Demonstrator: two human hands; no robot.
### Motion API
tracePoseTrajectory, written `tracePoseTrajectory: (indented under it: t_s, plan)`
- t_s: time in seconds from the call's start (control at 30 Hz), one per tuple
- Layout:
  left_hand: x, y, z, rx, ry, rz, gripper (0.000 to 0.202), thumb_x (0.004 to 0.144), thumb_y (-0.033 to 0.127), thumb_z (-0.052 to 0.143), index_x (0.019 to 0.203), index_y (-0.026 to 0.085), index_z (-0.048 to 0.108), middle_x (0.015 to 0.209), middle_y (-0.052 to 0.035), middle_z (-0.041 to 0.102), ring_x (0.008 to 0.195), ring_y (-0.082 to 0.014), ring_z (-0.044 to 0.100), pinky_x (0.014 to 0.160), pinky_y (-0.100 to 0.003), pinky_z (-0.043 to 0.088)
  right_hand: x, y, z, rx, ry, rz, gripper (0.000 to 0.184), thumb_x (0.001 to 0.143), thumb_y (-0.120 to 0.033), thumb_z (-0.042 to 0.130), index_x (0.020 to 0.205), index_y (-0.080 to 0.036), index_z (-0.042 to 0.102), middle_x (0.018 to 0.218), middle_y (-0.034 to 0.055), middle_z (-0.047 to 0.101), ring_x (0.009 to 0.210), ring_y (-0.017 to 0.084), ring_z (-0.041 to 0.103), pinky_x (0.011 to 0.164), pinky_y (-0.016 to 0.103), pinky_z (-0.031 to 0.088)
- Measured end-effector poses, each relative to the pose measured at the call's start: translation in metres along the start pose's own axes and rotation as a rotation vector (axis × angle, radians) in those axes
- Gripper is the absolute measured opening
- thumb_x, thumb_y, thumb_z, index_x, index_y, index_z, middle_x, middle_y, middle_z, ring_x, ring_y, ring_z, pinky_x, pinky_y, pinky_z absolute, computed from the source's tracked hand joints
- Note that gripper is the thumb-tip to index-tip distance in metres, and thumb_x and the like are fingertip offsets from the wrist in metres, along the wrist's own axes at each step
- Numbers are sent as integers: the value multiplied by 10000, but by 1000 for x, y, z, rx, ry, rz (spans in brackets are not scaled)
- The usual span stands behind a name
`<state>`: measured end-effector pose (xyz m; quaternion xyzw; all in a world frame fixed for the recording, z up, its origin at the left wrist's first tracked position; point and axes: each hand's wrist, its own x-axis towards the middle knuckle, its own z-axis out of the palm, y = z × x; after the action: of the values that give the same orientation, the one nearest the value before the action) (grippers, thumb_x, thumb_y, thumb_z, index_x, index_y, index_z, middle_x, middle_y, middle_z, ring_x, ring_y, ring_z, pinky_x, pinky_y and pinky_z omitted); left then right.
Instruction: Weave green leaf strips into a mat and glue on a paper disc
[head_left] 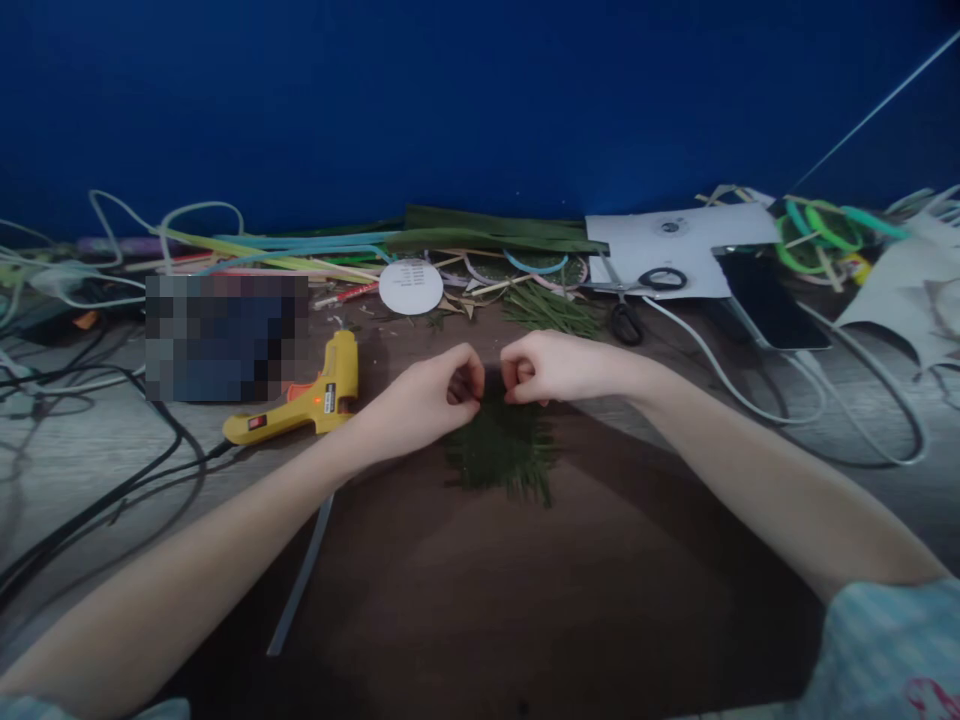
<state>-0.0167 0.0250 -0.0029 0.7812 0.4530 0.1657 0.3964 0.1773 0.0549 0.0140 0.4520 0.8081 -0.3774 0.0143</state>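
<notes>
A dark green piece with a fringed lower edge (501, 455) hangs over the brown board; its material is hard to tell. My left hand (431, 400) pinches its upper left part between thumb and fingers. Opposite, my right hand (559, 365) is closed at its upper right part, fingertips pressed together. The fingers of both hands nearly meet and hide the top edge. Left of my left hand lies a yellow glue gun (330, 385) with an orange trigger, and a clear glue stick (300, 580) shows below my left forearm.
Black scissors (626, 322) rest by a white sheet (679, 255). A phone (772, 300) with a white cable lies right. Green strips (551, 308), a white paper disc (411, 287) and long green sheets (495, 230) line the blue wall (480, 100). Black cables (161, 415) run left.
</notes>
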Motion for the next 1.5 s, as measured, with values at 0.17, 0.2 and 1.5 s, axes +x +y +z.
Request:
tracePoseTrajectory:
  t_s: [0.17, 0.2, 1.5]
  plan:
    - [0, 0, 1, 18, -20, -9, 119, 735, 150, 504, 835, 203, 541, 813, 23, 632, 730, -123, 598, 669, -240, 453, 0, 0, 1, 2, -12, 17, 104, 663, -260, 595, 663, -180, 528, 521, -27, 563, 469, 103, 533, 479, 230, 347]
    - [0, 0, 1, 21, -18, -11, 126, 738, 153, 502, 843, 201, 552, 823, 18, 638, 737, -124, 600, 678, -242, 455, 0, 0, 1, 3, -13, 16, 105, 663, -260, 595, 662, -181, 527, 515, -28, 561, 466, 103, 532, 474, 228, 346]
    - [-1, 11, 5, 201, 69, -47, 209, 777, 233, 453, 828, 180, 649, 739, -1, 672, 687, -149, 598, 657, -251, 423, 1, 1, -2, 17, 150, -128, 74, 698, -152, 553, 762, -175, 583, 693, 2, 567, 600, 100, 478, 558, 236, 329]
